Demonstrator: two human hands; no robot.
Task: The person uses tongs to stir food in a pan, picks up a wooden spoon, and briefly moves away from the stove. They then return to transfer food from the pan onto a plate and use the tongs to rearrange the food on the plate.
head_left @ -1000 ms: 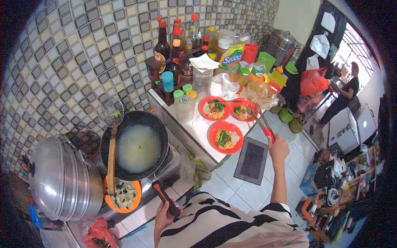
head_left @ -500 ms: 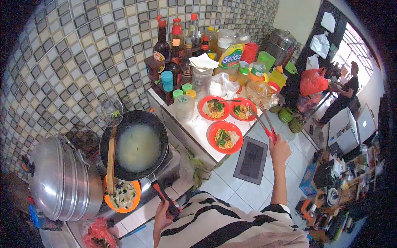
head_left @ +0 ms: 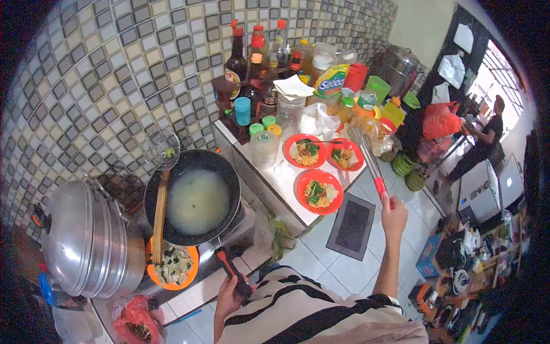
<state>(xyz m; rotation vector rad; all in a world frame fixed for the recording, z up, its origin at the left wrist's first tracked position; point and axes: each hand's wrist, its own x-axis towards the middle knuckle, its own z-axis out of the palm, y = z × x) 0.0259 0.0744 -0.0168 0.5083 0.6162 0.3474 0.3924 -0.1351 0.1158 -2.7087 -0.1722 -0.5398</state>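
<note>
Our right hand (head_left: 394,218) squeezes the tongs (head_left: 380,186), their arms close together, near a red noodle plate (head_left: 346,169); our left hand (head_left: 230,294) wraps the wok handle (head_left: 226,262). The wok (head_left: 230,178) holds cloudy broth (head_left: 201,200) beside the steamer (head_left: 80,241). We seem between cooking and serving; any next move calls for keeping the wok level.
</note>
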